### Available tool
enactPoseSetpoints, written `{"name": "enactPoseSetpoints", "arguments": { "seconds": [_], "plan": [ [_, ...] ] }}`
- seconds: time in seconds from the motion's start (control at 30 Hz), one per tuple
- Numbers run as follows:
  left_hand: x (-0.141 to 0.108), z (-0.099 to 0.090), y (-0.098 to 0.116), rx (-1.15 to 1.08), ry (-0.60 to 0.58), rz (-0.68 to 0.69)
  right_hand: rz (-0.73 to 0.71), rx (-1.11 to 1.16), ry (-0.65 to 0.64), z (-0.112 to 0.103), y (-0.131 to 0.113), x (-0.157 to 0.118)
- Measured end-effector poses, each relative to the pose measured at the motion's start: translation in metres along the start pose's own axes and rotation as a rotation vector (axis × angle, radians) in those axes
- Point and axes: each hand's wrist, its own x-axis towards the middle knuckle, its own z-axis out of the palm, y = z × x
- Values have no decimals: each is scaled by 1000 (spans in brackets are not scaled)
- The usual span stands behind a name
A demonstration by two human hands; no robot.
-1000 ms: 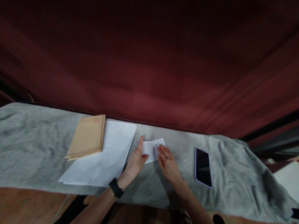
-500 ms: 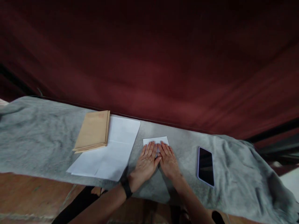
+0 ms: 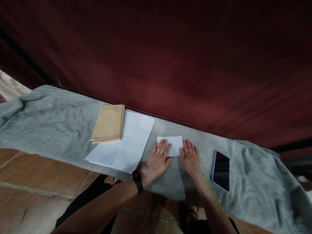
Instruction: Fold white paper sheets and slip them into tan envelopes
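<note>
A small folded piece of white paper (image 3: 175,145) lies flat on the grey cloth in front of me. My left hand (image 3: 158,158) rests with fingers stretched out over its left part, hiding that side and the near left corner. Spread at the paper's right edge is my right hand (image 3: 190,157), its thumb and fingertips at or just beside the edge; I cannot tell if they touch it. Neither hand grips anything. A dark band (image 3: 137,181) circles my left wrist.
Large white sheets (image 3: 133,143) lie to the left, partly under a stack of brown envelopes (image 3: 108,122). A phone in a purple case (image 3: 221,170) lies to the right. Grey cloth (image 3: 60,120) covers the narrow surface, and a dark red curtain (image 3: 156,81) hangs behind it.
My hands have moved apart along the folded paper, the right one to its right edge, baring its middle. The camera view has shifted and tilted slightly.
</note>
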Motion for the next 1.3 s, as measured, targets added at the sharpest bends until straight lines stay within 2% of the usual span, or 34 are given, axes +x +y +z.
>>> {"name": "enactPoseSetpoints", "arguments": {
  "seconds": [0.13,0.3,0.43,0.8,1.07,1.3],
  "plan": [
    [1,0,2,12,-7,12,-25,113,37,-6,-8,8],
    [1,1,2,41,-31,52,-220,321,-175,-6,-42,18],
    [1,5,2,66,-36,74,-239,267,-238,3,-57,18],
    [-2,6,-4,-25,28,36,-244,20,-125,13,-36,23],
    [3,10,-19,4,57,-97,-118,-37,-22,13,-23,25],
    [7,1,-18,57,14,-144,-28,-62,5,10,-6,20]
  ]
}}
